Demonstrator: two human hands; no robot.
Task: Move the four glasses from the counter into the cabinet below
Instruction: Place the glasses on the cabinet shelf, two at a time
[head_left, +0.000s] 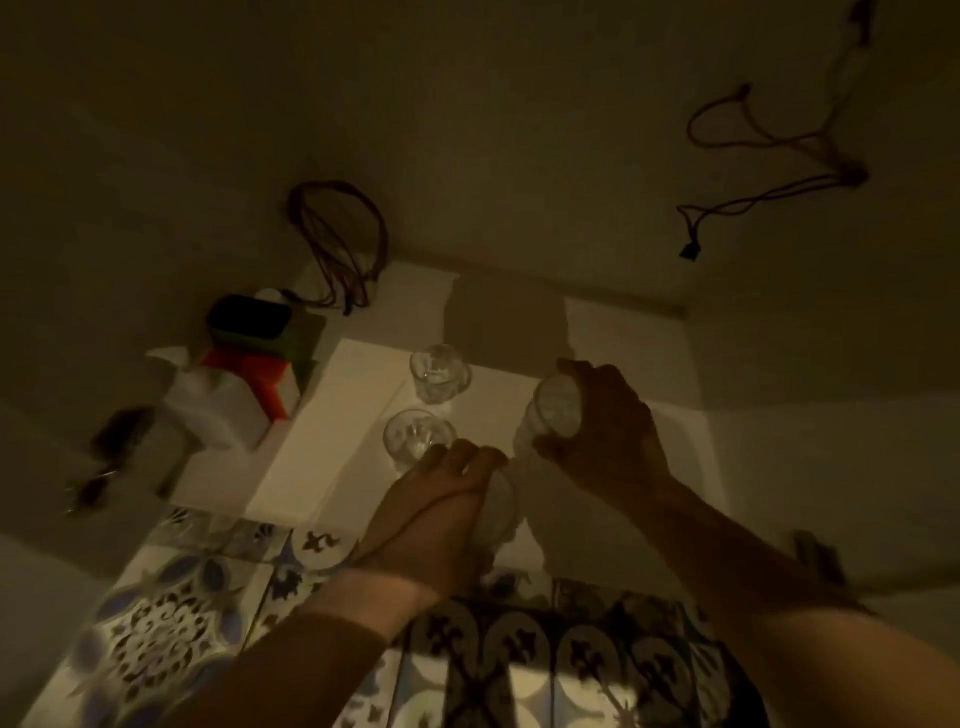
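Observation:
The scene is dim. Two clear glasses stand upright on the white counter: a far glass and a nearer glass just in front of it. My right hand is wrapped around a third clear glass, tilted and lifted slightly at the counter's right side. My left hand grips a fourth glass at the counter's front edge, close beside the nearer standing glass; most of that glass is hidden by my fingers. The cabinet below is not visible.
A white box with red, green and black parts sits at the counter's left. Dark cords hang on the wall behind, and another cord hangs at upper right. Patterned floor tiles lie below the counter edge.

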